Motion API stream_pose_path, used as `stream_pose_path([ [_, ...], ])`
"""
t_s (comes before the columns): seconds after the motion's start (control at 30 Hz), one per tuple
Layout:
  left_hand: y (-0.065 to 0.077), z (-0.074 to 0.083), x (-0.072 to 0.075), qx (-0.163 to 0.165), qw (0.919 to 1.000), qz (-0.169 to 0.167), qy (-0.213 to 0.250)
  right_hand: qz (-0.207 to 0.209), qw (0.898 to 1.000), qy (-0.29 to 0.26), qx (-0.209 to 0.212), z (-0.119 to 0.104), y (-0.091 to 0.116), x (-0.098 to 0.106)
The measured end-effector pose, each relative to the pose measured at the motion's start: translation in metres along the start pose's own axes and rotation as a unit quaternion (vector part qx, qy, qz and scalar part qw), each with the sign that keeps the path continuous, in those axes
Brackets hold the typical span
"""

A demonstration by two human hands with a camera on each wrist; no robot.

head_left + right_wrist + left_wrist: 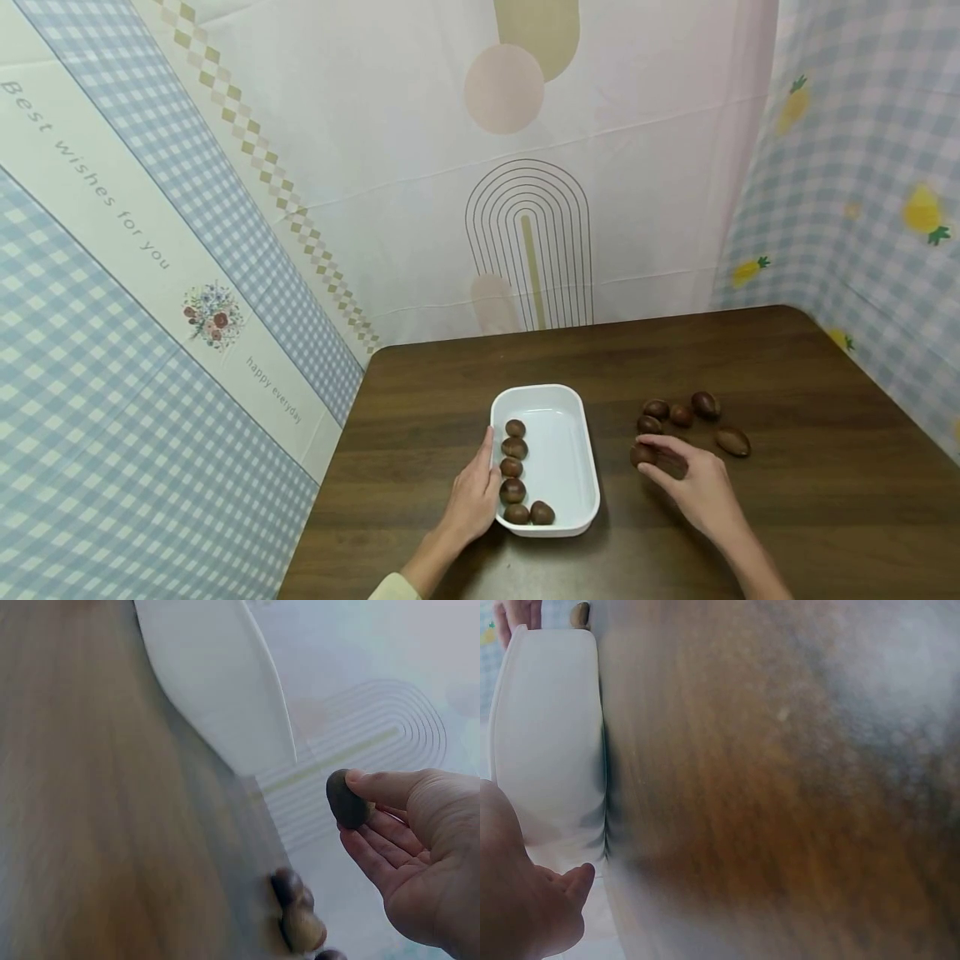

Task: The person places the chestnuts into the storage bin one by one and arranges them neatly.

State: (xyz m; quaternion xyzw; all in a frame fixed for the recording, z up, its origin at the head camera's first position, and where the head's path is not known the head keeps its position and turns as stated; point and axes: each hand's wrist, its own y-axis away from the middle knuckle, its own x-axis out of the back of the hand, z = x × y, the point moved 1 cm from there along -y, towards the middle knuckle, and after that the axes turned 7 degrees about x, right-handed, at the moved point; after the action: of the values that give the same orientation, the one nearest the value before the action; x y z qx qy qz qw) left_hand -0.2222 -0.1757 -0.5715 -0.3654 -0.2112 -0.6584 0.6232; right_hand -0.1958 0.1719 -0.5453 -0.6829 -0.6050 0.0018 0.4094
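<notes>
A white rectangular dish [570, 408] stands on the table, with several brown chestnuts [513, 490] in a column along its left inner wall and one beside the bottom of that column. My left hand [474, 492] rests against the dish's left outer side, its fingers fairly straight along the wall. To the right of the dish, my right hand [699, 490] pinches a chestnut [346, 799] between thumb and fingers. In the right wrist view this chestnut appears raised off the tabletop. Loose chestnuts [681, 415] lie just beyond the right hand.
An elongated brown nut [732, 442] lies right of the loose group. The dark wooden table [420, 400] has rounded far corners. Patterned cloth [360, 150] hangs behind it and along both sides.
</notes>
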Motion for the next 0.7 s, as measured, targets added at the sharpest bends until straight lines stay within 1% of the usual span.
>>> stream_pose_path([
  [0.2, 0.0, 0.0, 0.0, 0.002, 1.0, -0.003, 0.002, -0.003, 1.0, -0.022, 0.012, -0.012, -0.02, -0.02],
  [0.5, 0.0, 0.0, 0.002, -0.003, 0.9999, 0.0, -0.011, -0.028, 0.998, -0.064, 0.001, -0.031, -0.04, -0.055],
  [0.6, 0.001, 0.0, 0.002, -0.003, 0.9999, -0.001, -0.011, -0.038, 0.997, -0.061, -0.005, -0.035, -0.045, -0.068],
  [0.7, 0.001, 0.0, 0.002, -0.002, 0.9999, -0.002, -0.011, -0.042, 0.998, -0.045, -0.011, -0.04, -0.048, -0.078],
])
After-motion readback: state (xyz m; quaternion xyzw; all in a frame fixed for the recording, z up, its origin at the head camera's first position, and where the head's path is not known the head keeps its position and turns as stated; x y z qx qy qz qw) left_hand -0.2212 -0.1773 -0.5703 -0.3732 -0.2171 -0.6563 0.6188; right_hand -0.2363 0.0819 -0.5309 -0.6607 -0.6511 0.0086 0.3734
